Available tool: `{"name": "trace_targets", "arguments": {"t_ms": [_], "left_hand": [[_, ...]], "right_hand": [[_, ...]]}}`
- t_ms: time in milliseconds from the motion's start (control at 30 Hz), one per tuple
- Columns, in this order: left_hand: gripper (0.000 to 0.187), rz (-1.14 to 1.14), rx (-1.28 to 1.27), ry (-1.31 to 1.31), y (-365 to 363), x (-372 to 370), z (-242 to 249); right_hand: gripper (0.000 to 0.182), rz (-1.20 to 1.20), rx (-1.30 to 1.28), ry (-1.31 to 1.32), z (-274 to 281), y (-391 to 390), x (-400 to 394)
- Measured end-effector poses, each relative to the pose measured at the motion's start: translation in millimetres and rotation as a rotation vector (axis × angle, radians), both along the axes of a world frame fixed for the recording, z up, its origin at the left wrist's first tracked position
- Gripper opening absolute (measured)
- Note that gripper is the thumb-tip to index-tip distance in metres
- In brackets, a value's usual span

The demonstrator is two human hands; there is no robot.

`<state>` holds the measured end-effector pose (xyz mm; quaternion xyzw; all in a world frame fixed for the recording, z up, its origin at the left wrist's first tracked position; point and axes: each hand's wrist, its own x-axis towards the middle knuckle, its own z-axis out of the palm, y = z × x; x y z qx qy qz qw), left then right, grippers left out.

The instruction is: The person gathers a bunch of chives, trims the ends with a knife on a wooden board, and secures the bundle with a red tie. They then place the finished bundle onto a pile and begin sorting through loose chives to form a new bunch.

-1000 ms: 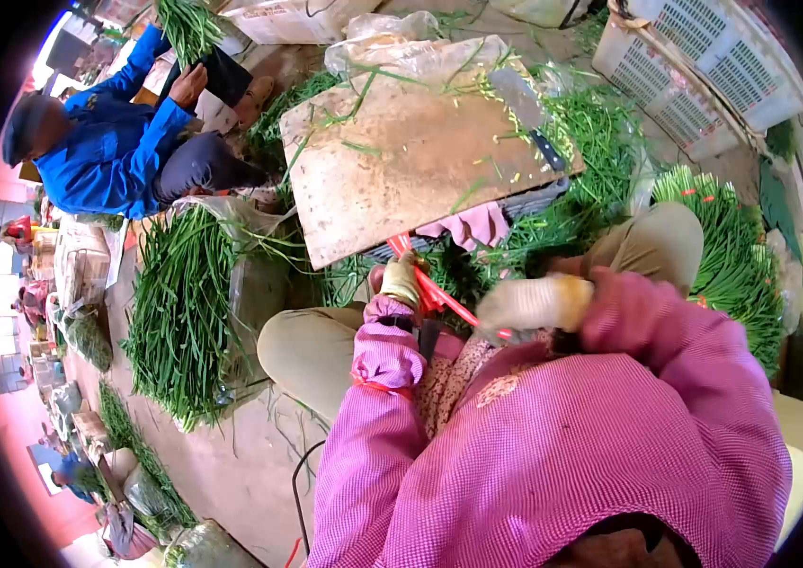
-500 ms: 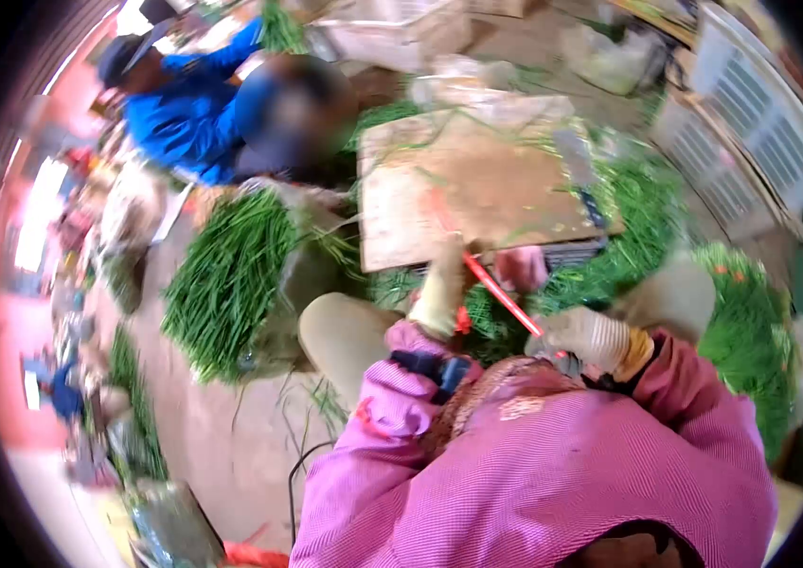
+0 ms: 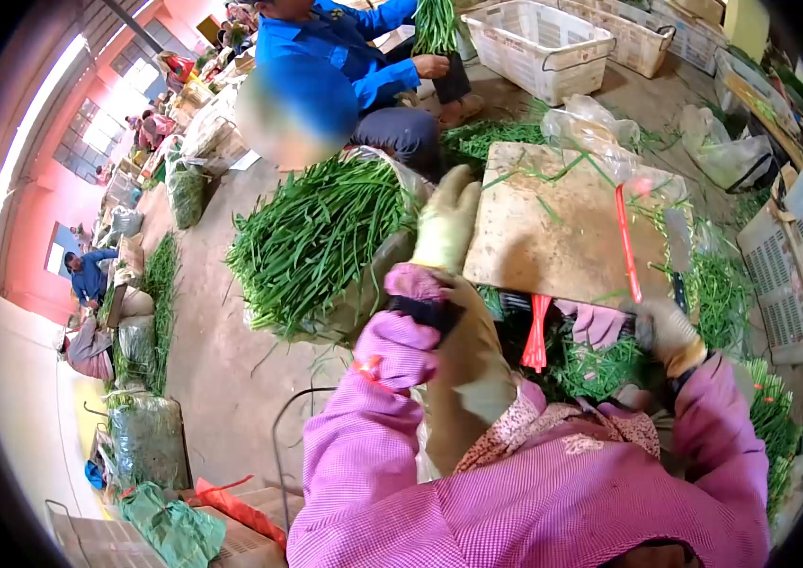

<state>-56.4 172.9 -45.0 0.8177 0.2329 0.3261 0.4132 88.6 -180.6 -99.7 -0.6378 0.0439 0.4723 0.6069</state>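
My left hand (image 3: 449, 220), in a pale glove with its fingers spread, is beside the left edge of a worn wooden board (image 3: 553, 227). Close by on its left is a large bundle of long green leafy stalks (image 3: 321, 246) in a clear wrap. My right hand (image 3: 669, 333), in a dirty glove, is at the board's near right corner. A red strip (image 3: 627, 237) lies across the board, its lower end meeting my right fingertips; blur hides whether they grip it. A flat grey blade (image 3: 678, 235) with a dark handle lies along the board's right edge.
More red strips (image 3: 536, 331) hang below the board, near a pink glove (image 3: 596, 322). Loose greens (image 3: 600, 369) lie beneath. A person in blue (image 3: 326, 57) sits ahead holding greens. White crates (image 3: 544, 47) stand at the back, grey crates (image 3: 799, 246) at right.
The red strip, stretched between my hands before, now lies on the board's right side. My left hand has moved off it to the board's left edge; my right hand has moved right. The view has shifted.
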Motion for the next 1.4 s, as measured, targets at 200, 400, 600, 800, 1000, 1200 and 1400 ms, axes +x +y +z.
{"name": "trace_targets", "arguments": {"t_ms": [200,400,600,800,1000,1200,1400], "left_hand": [[0.076,0.300,0.665,0.560,140,-51,-27],[0.111,0.276,0.709,1.220,256,-30,-60],[0.130,0.290,0.310,1.490,318,-15,-83],[0.111,0.303,0.267,1.516,344,-21,-95],[0.048,0.339,0.329,1.318,350,-28,-103],[0.042,0.386,0.385,1.192,326,-46,-81],[0.051,0.422,0.381,1.054,332,-66,-78]], "right_hand": [[0.022,0.061,-0.181,-0.011,-63,52,94],[0.035,1.302,-0.735,-1.481,-72,73,118],[0.034,0.770,-0.585,-0.758,-28,160,91],[0.038,0.770,-0.298,-0.507,-16,300,42],[0.037,0.809,0.098,-0.345,-48,422,-3],[0.024,0.612,0.207,0.058,-69,528,-40],[0.046,0.373,-0.118,0.168,-119,588,-11]]}}
